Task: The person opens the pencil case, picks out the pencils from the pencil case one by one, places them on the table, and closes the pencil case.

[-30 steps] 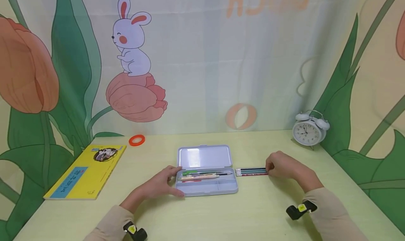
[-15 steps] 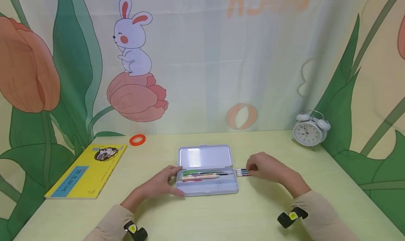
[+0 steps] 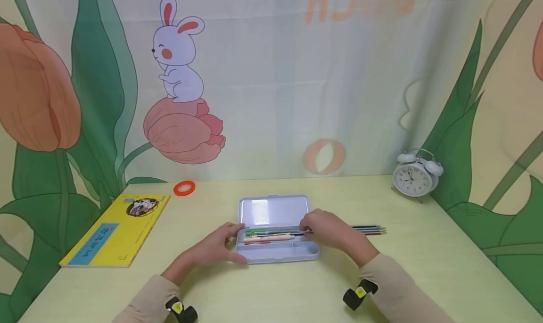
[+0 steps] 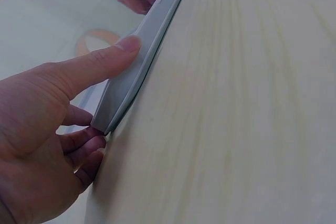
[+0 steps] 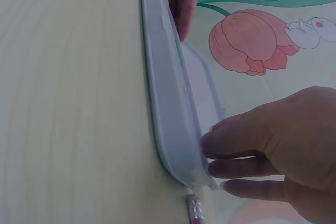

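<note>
An open pencil case [image 3: 305,251], pale lavender with its lid [image 3: 271,210] tilted back, lies mid-table. Several pens and pencils rest in its rear compartment, among them a green pen [image 3: 256,231] and a pale pink pen [image 3: 271,237]. My left hand [image 3: 214,245] grips the case's left end, thumb [image 4: 128,44] on the front wall and fingers curled at the end. My right hand [image 3: 328,228] reaches over the right end, fingertips down among the pen ends. Whether it pinches one, I cannot tell. Several loose pencils [image 3: 370,229] lie just right of the case, partly behind this hand.
A yellow book [image 3: 123,233] lies on the left of the table, with an orange-red tape ring [image 3: 184,188] behind it. A white alarm clock [image 3: 413,178] stands at the back right. A printed curtain [image 3: 271,101] hangs behind the table.
My right hand has moved left from the loose pencils to the case's right end, uncovering the pencils' pointed ends. My left hand stays where it was on the case.
</note>
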`<action>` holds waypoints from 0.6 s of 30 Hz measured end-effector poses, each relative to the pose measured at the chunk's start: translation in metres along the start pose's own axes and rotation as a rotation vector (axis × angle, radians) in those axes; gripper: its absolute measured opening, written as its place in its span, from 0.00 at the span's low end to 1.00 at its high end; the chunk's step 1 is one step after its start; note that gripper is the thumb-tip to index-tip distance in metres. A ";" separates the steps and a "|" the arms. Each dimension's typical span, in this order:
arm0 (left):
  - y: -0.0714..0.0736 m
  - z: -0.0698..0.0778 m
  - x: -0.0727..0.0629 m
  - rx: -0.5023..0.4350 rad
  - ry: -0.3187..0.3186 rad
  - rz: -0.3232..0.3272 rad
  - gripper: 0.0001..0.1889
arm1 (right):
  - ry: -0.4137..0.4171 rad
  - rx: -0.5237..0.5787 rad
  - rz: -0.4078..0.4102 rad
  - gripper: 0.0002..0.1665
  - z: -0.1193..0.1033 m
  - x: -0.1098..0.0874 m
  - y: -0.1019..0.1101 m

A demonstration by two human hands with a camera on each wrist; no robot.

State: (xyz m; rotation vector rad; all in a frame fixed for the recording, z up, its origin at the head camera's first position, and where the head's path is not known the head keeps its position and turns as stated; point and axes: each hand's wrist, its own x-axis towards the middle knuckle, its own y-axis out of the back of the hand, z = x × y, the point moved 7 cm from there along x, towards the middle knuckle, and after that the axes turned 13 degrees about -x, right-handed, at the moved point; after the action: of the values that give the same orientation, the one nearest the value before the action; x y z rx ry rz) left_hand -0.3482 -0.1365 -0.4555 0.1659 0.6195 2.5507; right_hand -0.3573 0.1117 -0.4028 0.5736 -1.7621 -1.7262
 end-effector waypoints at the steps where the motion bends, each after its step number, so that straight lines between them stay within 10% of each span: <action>1: 0.000 0.000 0.000 0.000 0.001 0.001 0.52 | -0.006 -0.003 -0.009 0.03 -0.001 0.002 -0.003; 18: 0.000 -0.001 0.000 -0.003 0.017 0.005 0.53 | -0.021 -0.026 -0.060 0.03 -0.007 0.018 -0.015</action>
State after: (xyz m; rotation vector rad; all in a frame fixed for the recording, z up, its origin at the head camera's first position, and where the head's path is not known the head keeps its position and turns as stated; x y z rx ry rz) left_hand -0.3481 -0.1368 -0.4564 0.1447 0.6229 2.5598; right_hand -0.3671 0.0932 -0.4158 0.6051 -1.7508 -1.7995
